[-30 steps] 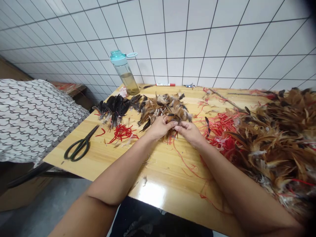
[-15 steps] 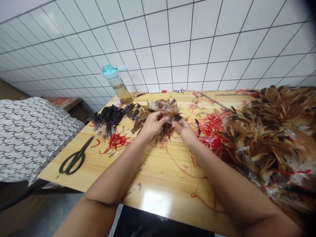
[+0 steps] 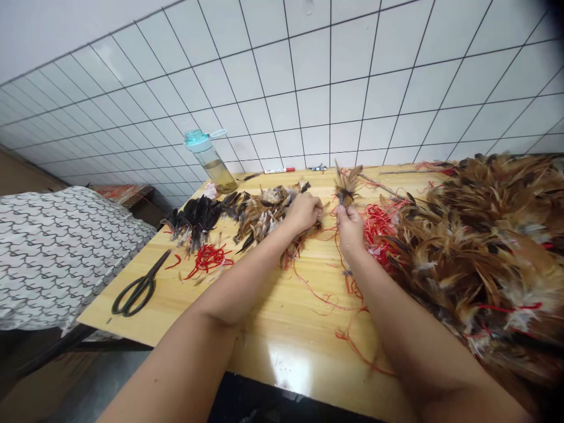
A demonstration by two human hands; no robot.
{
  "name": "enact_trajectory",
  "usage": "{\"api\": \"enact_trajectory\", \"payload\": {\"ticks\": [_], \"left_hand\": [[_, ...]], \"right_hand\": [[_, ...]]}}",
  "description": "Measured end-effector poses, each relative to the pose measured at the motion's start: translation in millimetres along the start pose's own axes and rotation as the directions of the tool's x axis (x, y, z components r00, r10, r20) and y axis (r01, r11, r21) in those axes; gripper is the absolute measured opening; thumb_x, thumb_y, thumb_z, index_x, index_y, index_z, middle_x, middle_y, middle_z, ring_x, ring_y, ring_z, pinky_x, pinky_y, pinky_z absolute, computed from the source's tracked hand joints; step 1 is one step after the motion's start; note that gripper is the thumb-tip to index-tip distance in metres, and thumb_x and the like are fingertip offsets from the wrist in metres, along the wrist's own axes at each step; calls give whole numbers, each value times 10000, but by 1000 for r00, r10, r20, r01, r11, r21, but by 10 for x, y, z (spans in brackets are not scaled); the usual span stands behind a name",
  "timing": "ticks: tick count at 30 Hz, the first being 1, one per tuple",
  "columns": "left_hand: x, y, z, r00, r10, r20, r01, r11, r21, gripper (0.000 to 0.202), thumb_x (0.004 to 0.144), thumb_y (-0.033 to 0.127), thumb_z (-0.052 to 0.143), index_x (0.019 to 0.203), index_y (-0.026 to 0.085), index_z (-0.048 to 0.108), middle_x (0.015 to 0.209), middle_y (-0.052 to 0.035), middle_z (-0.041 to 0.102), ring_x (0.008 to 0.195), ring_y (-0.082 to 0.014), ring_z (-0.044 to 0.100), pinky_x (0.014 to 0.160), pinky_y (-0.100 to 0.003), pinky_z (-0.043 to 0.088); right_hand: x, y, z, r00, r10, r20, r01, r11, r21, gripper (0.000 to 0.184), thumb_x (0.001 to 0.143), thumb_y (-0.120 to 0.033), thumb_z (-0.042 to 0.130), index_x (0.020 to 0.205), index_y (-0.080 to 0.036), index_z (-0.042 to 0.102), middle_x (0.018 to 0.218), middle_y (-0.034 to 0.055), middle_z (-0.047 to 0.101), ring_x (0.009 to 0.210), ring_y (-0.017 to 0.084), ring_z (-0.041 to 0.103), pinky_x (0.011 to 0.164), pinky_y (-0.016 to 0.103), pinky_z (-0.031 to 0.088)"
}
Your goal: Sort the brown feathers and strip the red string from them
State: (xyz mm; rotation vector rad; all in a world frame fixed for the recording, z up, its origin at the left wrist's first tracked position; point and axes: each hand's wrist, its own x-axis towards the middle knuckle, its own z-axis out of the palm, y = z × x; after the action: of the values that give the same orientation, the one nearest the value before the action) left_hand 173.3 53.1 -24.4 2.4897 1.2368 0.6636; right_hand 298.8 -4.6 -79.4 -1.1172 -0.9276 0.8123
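Brown feathers fanning upward form a small bunch (image 3: 347, 183), its base pinched by the thumb and fingers of my right hand (image 3: 351, 228). My left hand (image 3: 305, 212) is closed at the right end of a pile of brown and grey feathers (image 3: 259, 216). What its curled fingers hold, if anything, is hidden. Left of that pile lies a cluster of black feathers (image 3: 194, 218). A tangle of red string (image 3: 379, 226) spreads just right of my right hand, and a thin red strand (image 3: 315, 289) trails across the wooden table (image 3: 273, 317) between my forearms.
A large heap of brown feathers (image 3: 497, 235) covers the table's right side. Black scissors (image 3: 137, 292) and short red string pieces (image 3: 208, 260) lie at left. A water bottle (image 3: 215, 167), a red-capped marker (image 3: 278, 170) and a blue one (image 3: 317, 168) are near the tiled wall (image 3: 308, 106).
My hands were together over the feather pile and are now apart. The right has moved right with the small feather bunch raised upright; the left has shifted right, knuckles up.
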Motion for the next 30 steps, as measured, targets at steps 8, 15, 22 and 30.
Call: {"api": "enact_trajectory", "payload": {"ticks": [8, 15, 22, 30], "left_hand": [[-447, 24, -364, 951, -309, 25, 135, 340, -931, 309, 652, 340, 782, 707, 146, 548, 617, 35, 537, 554, -60, 452, 540, -188, 331], [-677, 0, -170, 945, -320, 62, 152, 263, -953, 363, 638, 365, 804, 744, 139, 541, 632, 18, 607, 588, -65, 552, 554, -178, 368], [-668, -95, -42, 956, -292, 36, 133, 321, -938, 291, 691, 311, 748, 748, 149, 514, 617, 32, 606, 595, -75, 552, 604, -192, 403], [-652, -151, 7, 967, -238, -95, 38, 501, -865, 171, 782, 289, 657, 800, 163, 541, 674, 29, 598, 627, -92, 542, 645, -216, 426]], "right_hand": [[-149, -30, 126, 999, -22, -48, 12, 981, -195, 242, 796, -398, 513, 690, -204, 613, 636, -9, 567, 681, 161, 503, 703, 287, 385], [-265, 38, 318, 984, 68, 165, -55, 995, -82, 242, 758, -425, 566, 643, -214, 590, 691, 4, 628, 732, 167, 574, 784, 309, 442], [-268, 29, 324, 956, 105, 275, -98, 994, -38, 281, 714, -457, 636, 609, -202, 583, 688, 22, 655, 758, 177, 604, 852, 339, 454], [-275, -38, 319, 957, 81, 279, -71, 996, -45, 304, 701, -484, 645, 606, -205, 572, 652, -3, 609, 717, 160, 562, 774, 306, 444]]}}
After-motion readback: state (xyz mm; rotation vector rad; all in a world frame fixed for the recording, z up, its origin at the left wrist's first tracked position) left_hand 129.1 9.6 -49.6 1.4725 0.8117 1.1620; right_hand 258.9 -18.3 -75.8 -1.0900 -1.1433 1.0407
